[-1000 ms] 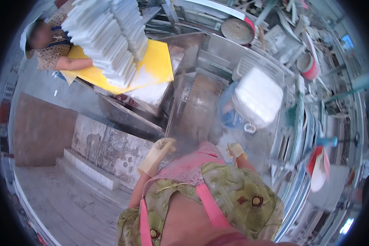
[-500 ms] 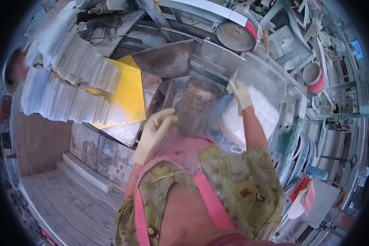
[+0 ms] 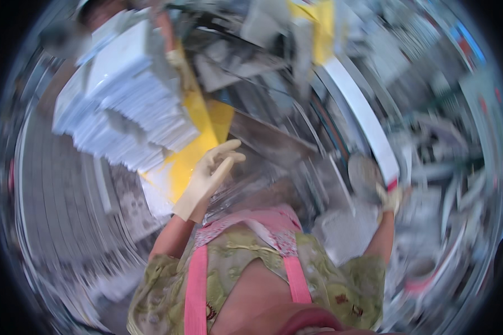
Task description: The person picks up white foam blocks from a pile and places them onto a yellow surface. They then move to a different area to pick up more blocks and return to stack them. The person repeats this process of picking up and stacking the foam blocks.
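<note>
My left hand [image 3: 213,170], in a cream rubber glove, is raised in front of my apron. Its fingers are stretched out and nothing is in them. Near it lies a yellow sheet [image 3: 187,173] beside a tall stack of white slabs [image 3: 123,84]. Out to the right, my right hand [image 3: 392,198], gloved alike, is at the red end of a long white strip [image 3: 363,111], near a round grey disc [image 3: 364,176]. Motion smears its fingers, so contact or grip does not show.
At upper left, another person's gloved hand [image 3: 181,67] is by the slab stack. A dark brown panel [image 3: 268,131] stands ahead of me. A pale perforated crate [image 3: 343,231] is below my right arm. Blurred clutter fills the right side.
The view has swung to the right. My right hand has left the white bundle by the crate and reached outward to the strip's red end. My left hand remains raised with its fingers stretched out.
</note>
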The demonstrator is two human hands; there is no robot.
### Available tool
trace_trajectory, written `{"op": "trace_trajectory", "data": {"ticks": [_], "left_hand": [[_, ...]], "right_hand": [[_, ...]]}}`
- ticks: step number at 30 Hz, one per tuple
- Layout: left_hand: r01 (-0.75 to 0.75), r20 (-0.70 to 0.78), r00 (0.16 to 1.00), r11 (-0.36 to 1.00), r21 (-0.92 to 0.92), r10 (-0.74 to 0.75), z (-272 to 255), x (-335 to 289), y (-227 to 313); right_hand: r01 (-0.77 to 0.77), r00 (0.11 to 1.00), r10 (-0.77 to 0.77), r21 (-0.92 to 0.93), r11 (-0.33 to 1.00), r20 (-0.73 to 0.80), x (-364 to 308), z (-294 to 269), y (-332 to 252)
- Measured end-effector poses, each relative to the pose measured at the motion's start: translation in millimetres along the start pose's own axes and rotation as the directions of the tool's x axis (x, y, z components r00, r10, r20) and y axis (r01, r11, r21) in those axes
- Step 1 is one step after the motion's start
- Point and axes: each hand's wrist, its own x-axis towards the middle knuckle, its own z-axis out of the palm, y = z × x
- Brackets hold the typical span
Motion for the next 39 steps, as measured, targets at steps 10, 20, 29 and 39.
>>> {"op": "trace_trajectory", "data": {"ticks": [10,20,29,39], "left_hand": [[-0.773,-0.729,-0.012,0.456,0.441,0.685,-7,-13,137],[-0.034,-0.366,0.929,0.972,-0.234,-0.055,99,41,45],[-0.093,-0.141,0.988,0.956,-0.278,0.055,103,62,15],[0.000,-0.118,0.993,0.981,-0.194,-0.023,102,71,5]], "right_hand": [[0.206,0.964,-0.229,0.162,0.965,0.138,70,17,24],[0.354,0.931,-0.301,-0.311,0.882,0.206,30,-59,-18],[0.544,0.835,-0.550,-0.131,0.829,-0.012,68,-57,-59],[0.562,0.825,-0.565,-0.104,0.821,-0.005,89,-56,-85]]}}
